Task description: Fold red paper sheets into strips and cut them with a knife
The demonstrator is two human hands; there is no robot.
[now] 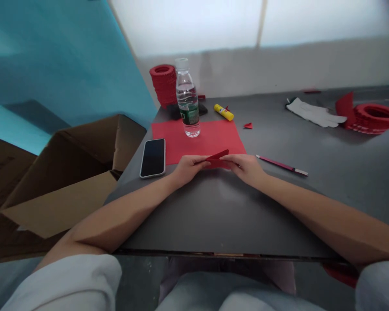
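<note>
A folded piece of red paper (218,157) is stretched between my two hands, just above the grey table. My left hand (190,168) pinches its left end between thumb and fingers. At the right end, my right hand (245,167) grips it the same way. Behind the hands lies a flat red sheet (214,136), partly covered by a clear water bottle (188,101) standing upright on it. A pink and white pen-like tool (282,165) rests to the right of my right hand. Left of my left hand lies a phone (153,158) with a dark screen.
A yellow glue stick (223,112) and a red scrap (248,125) lie farther back. Red ring stacks stand at back left (164,84) and far right (377,115), near a white glove (313,113). An open cardboard box (84,155) sits beyond the table's left edge.
</note>
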